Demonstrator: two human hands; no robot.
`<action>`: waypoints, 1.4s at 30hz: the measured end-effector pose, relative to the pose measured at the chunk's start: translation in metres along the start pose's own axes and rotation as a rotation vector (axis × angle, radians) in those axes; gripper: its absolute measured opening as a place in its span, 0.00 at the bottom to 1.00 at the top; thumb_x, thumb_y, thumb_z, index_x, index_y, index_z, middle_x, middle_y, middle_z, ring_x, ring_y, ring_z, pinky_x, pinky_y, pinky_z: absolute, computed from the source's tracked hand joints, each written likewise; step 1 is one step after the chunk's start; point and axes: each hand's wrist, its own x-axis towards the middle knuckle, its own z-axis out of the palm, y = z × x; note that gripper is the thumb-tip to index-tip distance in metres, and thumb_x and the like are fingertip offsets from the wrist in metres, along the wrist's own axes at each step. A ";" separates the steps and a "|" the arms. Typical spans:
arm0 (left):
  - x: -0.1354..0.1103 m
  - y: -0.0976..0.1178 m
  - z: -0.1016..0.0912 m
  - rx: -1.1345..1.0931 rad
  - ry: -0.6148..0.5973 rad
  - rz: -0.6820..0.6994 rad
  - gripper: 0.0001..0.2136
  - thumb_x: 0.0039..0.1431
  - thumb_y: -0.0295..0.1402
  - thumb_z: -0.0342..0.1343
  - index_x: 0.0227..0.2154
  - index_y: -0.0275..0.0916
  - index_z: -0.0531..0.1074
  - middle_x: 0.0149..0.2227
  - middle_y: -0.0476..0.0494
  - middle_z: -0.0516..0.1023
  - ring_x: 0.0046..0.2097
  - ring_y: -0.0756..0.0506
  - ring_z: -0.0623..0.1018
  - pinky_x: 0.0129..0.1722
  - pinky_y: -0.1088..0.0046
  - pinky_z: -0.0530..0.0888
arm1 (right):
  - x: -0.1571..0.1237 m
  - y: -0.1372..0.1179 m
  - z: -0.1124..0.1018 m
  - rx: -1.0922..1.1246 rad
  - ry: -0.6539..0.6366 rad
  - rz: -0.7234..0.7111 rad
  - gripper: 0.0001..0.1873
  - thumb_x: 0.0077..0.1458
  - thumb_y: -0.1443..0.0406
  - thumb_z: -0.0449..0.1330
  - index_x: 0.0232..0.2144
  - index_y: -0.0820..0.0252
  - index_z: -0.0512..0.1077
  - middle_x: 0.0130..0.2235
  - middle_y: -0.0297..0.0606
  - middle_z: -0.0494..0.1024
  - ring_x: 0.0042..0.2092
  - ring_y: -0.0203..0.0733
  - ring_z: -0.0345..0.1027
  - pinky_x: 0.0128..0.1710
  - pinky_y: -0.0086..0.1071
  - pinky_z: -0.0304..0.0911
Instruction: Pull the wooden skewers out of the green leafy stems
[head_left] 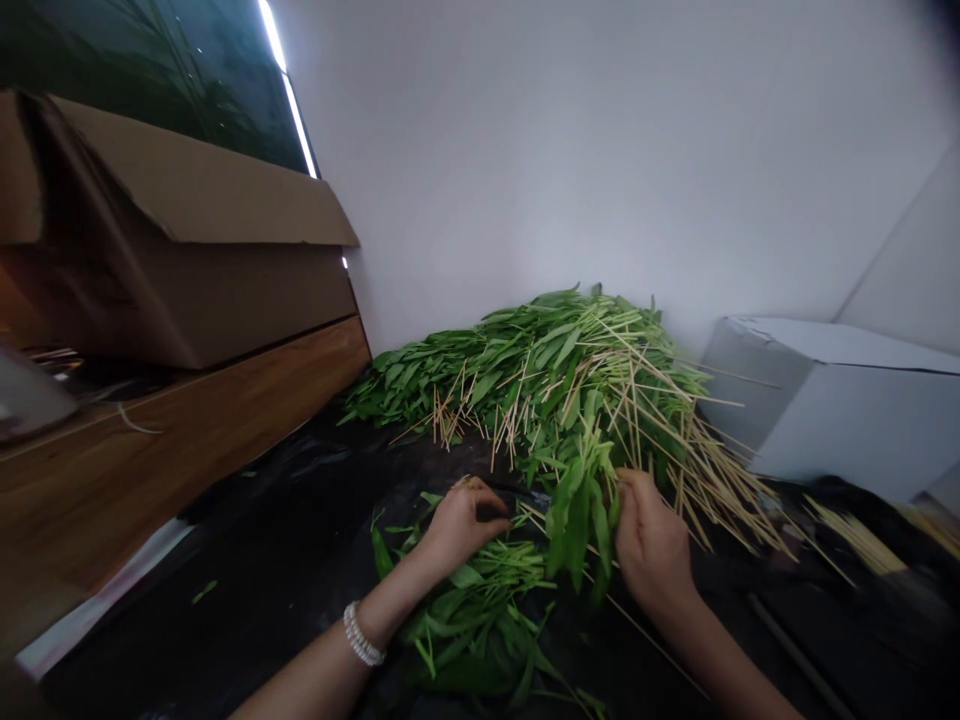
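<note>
My right hand (652,535) is closed at the edge of a hanging bunch of green leaves (574,520), its stem ends up and its leaf tips down. Whether a stick runs through that bunch is hidden. To the left, my left hand (469,520) bends its thumb and fingers together just above a small heap of loose leaves (484,645) with cut pale stems. Anything between those fingertips is too small to make out. Behind both hands rises a large pile of leaf bunches (525,345) with thin wooden sticks (724,470) poking out, mostly to the right.
Black plastic sheeting (277,560) covers the work surface. An open cardboard box (247,290) stands on a wooden ledge (247,400) at left. On the right are a white box (862,410) and a bundle of sticks (855,535). A white wall (585,150) closes off the back.
</note>
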 end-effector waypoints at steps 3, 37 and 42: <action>0.002 -0.001 -0.002 -0.021 -0.002 -0.019 0.03 0.48 0.32 0.61 0.25 0.40 0.78 0.30 0.46 0.77 0.34 0.45 0.73 0.36 0.72 0.65 | -0.001 0.000 0.001 0.012 -0.012 -0.002 0.15 0.64 0.60 0.41 0.40 0.58 0.65 0.26 0.34 0.73 0.27 0.40 0.70 0.28 0.30 0.59; 0.009 0.011 -0.018 -0.831 0.131 -0.302 0.13 0.44 0.37 0.67 0.32 0.35 0.77 0.28 0.46 0.77 0.29 0.52 0.73 0.33 0.77 0.69 | -0.011 -0.004 0.018 0.053 -0.232 -0.220 0.13 0.64 0.64 0.42 0.39 0.57 0.66 0.28 0.32 0.72 0.28 0.36 0.70 0.30 0.28 0.59; 0.009 0.012 -0.018 -0.794 0.135 -0.324 0.17 0.48 0.41 0.64 0.40 0.36 0.78 0.36 0.41 0.79 0.30 0.51 0.73 0.33 0.76 0.69 | -0.014 -0.002 0.022 0.058 -0.252 -0.265 0.13 0.64 0.66 0.43 0.42 0.57 0.67 0.35 0.35 0.75 0.35 0.37 0.72 0.35 0.29 0.62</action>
